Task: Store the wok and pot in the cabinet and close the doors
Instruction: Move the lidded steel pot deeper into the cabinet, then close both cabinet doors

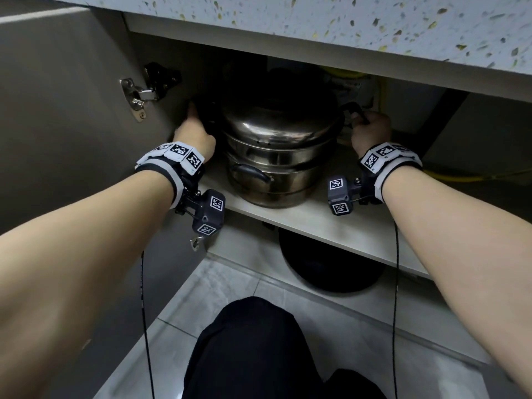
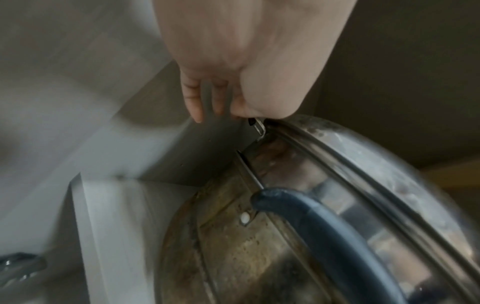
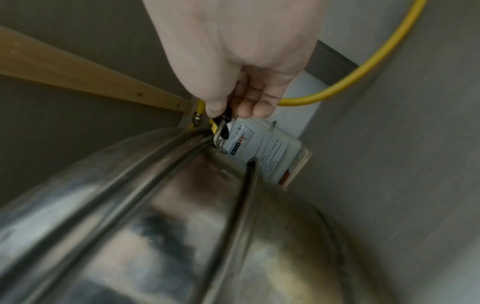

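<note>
The pot [image 1: 276,156] sits on the cabinet shelf [image 1: 322,223] – left hand [image 1: 195,131] and right hand [image 1: 371,131] each curl round a side handle; a dark pan, perhaps the wok [image 1: 328,263], lies below – release and closing the doors [image 1: 57,110] remain

Both bare forearms reach forward toward twelve o'clock, wrists strapped in marker-patterned bands. The left hand [image 1: 193,133], at ten o'clock, has its fingers curled out of sight. The right hand [image 1: 371,132], at two o'clock, is fisted, knuckles up
</note>
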Available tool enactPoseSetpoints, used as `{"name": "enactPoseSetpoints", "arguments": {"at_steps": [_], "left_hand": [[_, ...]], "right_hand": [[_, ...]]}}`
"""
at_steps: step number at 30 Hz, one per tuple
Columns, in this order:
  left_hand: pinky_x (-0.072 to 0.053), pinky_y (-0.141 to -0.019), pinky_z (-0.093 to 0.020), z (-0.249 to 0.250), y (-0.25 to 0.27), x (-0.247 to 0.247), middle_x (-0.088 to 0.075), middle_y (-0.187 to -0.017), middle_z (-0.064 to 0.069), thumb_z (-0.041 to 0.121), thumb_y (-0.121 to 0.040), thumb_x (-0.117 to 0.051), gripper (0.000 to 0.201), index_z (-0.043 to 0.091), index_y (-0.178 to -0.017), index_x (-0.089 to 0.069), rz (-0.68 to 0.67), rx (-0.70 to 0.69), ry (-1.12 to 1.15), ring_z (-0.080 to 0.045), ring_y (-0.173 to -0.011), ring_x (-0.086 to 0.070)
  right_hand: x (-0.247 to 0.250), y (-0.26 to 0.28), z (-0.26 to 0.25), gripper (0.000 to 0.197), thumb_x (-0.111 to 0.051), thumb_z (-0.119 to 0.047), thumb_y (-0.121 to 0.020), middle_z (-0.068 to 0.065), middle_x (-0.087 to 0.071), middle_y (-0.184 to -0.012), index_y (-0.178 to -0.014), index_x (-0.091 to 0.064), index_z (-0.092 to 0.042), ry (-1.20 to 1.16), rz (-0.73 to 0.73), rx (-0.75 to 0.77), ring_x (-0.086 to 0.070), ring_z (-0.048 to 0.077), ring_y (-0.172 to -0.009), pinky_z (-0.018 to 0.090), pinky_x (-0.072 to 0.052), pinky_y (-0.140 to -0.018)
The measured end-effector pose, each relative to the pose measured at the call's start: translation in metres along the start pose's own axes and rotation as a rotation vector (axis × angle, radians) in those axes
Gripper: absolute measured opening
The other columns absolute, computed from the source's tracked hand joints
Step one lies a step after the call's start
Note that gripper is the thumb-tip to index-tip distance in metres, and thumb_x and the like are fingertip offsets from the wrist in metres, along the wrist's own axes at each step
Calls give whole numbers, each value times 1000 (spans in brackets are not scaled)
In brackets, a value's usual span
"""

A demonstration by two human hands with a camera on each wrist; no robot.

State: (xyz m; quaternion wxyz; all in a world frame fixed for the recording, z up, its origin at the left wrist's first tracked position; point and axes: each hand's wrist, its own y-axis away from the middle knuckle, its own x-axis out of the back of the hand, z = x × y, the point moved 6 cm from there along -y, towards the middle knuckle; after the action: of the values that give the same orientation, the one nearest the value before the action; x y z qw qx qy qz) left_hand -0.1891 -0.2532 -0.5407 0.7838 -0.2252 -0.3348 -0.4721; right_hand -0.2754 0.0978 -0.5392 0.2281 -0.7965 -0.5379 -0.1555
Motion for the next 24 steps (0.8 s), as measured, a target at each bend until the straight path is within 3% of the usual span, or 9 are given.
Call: {"name": "enactPoseSetpoints", "arguments": {"at_steps": [5,9,12,15,17,20,24], "left_hand": [[-39,-110,-42,3,-8,-3,-45,-146,-19,10,-88,-45,80,26,-156,-6,-3,-10,-8,-40,-132,-47],[-39,-110,-40,-9,3,-7,-50,-143,-17,9,-86,-44,78,25,-155,-10,8,32,30,-38,-130,-48],[-39,-110,-38,-26,22,-10,-48,-143,-16,7,-85,-46,70,15,-150,-21,-31,114,-14,-35,-131,-48],[-42,-106,-40,-37,53,-5,-53,-137,-18,11,-81,-51,59,4,-137,-38,-130,172,-98,-36,-125,-52],[-45,-101,-41,-35,82,5,-56,-131,-19,12,-80,-49,49,3,-129,-46,-215,192,-183,-38,-121,-55],[-46,-98,-38,-8,127,16,-59,-129,-18,10,-82,-48,45,8,-127,-54,-368,142,-283,-37,-119,-57],[-48,-99,-41,43,189,43,-58,-135,-5,15,-81,-46,50,23,-130,-55,-517,-14,-410,-31,-121,-58]], "right_hand": [[-3,-5,7,31,-48,-31,-97,11,-64,-92,-101,-67,-7,-60,16,3,-60,23,-90,24,-39,-76],[-4,7,15,39,-45,-35,-98,9,-66,-117,-122,-63,-9,-99,77,-12,-60,22,-110,21,-38,-85],[1,32,25,42,-39,-32,-101,9,-54,-140,-135,-53,-12,-35,70,-120,-49,21,-130,18,-34,-93],[15,72,38,34,-41,-21,-99,10,-59,-132,-127,-57,-11,101,-48,-239,-54,24,-123,20,-36,-85],[30,104,39,31,-45,-21,-95,11,-63,-126,-122,-60,-15,208,-140,-296,-58,27,-117,28,-43,-89],[48,144,22,28,-48,-17,-90,13,-69,-113,-111,-66,-15,290,-278,-246,-63,31,-107,35,-48,-88],[72,196,-34,24,-46,-16,-88,5,-69,-106,-100,-67,-19,308,-474,-154,-64,26,-99,37,-52,-87]]}}
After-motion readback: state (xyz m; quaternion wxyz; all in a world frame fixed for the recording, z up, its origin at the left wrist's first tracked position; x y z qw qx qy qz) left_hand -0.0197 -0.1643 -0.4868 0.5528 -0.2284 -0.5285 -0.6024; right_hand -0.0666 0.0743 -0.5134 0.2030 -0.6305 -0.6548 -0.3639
